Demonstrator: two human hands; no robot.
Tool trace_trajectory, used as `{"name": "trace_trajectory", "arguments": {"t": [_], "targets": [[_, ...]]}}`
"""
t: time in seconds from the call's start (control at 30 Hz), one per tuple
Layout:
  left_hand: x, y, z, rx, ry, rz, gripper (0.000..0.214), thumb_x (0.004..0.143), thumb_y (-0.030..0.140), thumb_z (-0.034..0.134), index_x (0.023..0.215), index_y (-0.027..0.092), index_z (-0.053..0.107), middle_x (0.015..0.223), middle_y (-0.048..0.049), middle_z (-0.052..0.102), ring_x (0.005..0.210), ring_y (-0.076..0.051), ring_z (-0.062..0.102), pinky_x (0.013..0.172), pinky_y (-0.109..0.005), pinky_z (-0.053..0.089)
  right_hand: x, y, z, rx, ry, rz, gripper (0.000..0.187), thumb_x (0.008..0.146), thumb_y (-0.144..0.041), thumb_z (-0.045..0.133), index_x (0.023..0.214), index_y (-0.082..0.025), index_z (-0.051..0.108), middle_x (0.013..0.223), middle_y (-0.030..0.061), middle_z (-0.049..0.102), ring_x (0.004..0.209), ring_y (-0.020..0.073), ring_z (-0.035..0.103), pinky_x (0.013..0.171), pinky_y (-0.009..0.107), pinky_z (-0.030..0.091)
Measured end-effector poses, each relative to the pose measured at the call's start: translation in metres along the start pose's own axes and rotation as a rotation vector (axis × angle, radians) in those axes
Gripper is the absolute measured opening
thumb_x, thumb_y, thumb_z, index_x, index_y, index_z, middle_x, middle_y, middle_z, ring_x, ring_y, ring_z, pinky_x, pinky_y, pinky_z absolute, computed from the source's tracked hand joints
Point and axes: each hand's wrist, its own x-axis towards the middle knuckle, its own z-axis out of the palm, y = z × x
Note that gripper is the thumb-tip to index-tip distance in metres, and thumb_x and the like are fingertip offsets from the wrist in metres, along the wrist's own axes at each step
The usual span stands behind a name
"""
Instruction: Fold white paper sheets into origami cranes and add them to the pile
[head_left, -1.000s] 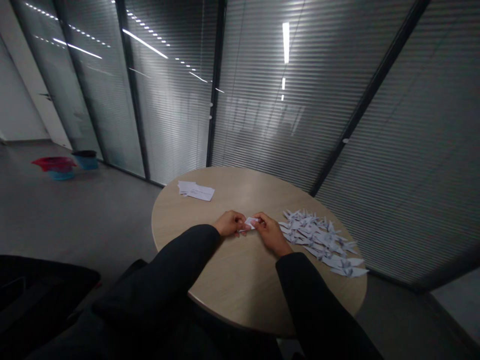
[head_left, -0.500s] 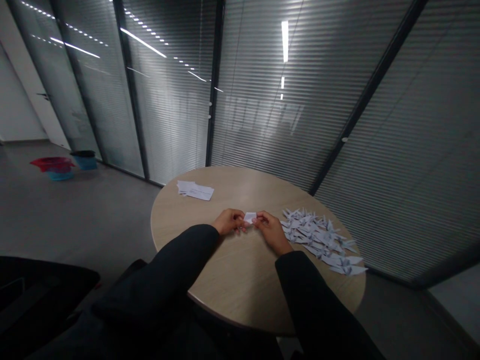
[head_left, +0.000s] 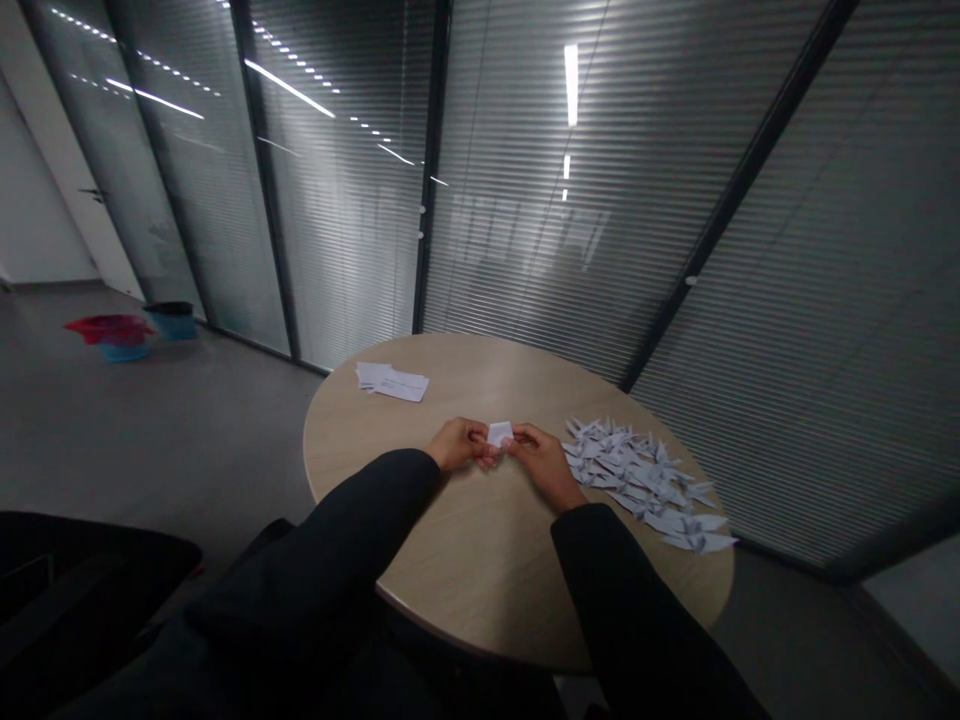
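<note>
A small folded piece of white paper (head_left: 499, 433) is held up between my two hands above the middle of the round table. My left hand (head_left: 459, 444) pinches its left edge with closed fingers. On the opposite edge, my right hand (head_left: 544, 460) grips it between thumb and fingers. To the right of my right hand lies a spread pile of folded paper cranes (head_left: 637, 475), with pointed wings and tips. Flat paper slips (head_left: 394, 381) lie overlapping at the table's far left.
The round wooden table (head_left: 495, 590) stands close to a glass partition with blinds (head_left: 525, 250). On the floor at left are a blue bin with a red bag (head_left: 112, 335) and another blue bin with a black liner (head_left: 172, 320). A dark chair (head_left: 90, 580) is at lower left.
The folded paper has tilted slightly between my fingers, showing more of its flat face. Both hands stay in nearly the same place.
</note>
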Motion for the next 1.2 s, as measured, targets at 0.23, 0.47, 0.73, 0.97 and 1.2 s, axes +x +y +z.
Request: {"name": "trace_trajectory", "arguments": {"t": [0.23,0.47,0.73,0.97,1.2], "targets": [[-0.0002,0.0006,0.0034,-0.027,-0.026,-0.072,0.044,0.048,0.039,0.082,0.067,0.007,0.058,0.061,-0.0061,0.065,0.055,-0.014,0.061,0.064,-0.032,0.05,0.0,-0.0011,-0.0003,0.032,0.011,0.013,0.025,0.066,-0.036,0.062,0.082,-0.016,0.061,0.069,0.0026,0.062,0.064,0.0165,0.058,0.062,0.028,0.046],[-0.0031,0.0053,0.0047,0.063,-0.076,-0.112,0.042,0.061,0.047,0.073,0.067,0.008,0.058,0.061,-0.0053,0.064,0.052,-0.012,0.06,0.051,-0.024,0.045,0.0016,0.0019,-0.0018,0.04,0.082,0.012,0.031,0.066,-0.039,0.064,0.088,-0.017,0.059,0.076,0.0048,0.064,0.07,0.0182,0.06,0.066,0.03,0.048],[-0.0061,0.0086,0.0045,0.107,-0.06,-0.034,0.038,0.068,0.045,0.069,0.07,0.009,0.056,0.062,-0.0048,0.064,0.05,-0.01,0.059,0.047,-0.02,0.041,-0.0002,-0.0025,0.0014,0.186,0.004,0.069,0.028,0.068,-0.04,0.065,0.082,-0.016,0.062,0.079,0.0063,0.069,0.075,0.0204,0.064,0.073,0.033,0.049],[-0.0039,0.0039,0.0029,0.143,0.036,0.031,0.04,0.065,0.044,0.071,0.082,0.01,0.06,0.068,-0.0053,0.064,0.058,-0.011,0.059,0.05,-0.021,0.045,-0.0004,-0.0038,-0.0023,0.123,-0.029,0.031,0.029,0.065,-0.033,0.065,0.088,-0.016,0.06,0.07,0.0021,0.065,0.065,0.0164,0.06,0.063,0.028,0.046],[0.0021,0.0019,-0.0051,0.103,0.083,0.102,0.049,0.057,0.052,0.073,0.078,0.008,0.065,0.065,-0.0048,0.062,0.053,-0.01,0.055,0.054,-0.023,0.044,-0.0026,-0.0068,-0.0006,0.048,-0.082,0.042,0.041,0.065,-0.032,0.064,0.102,-0.018,0.052,0.06,-0.0049,0.058,0.058,0.0143,0.057,0.058,0.026,0.043]]}}
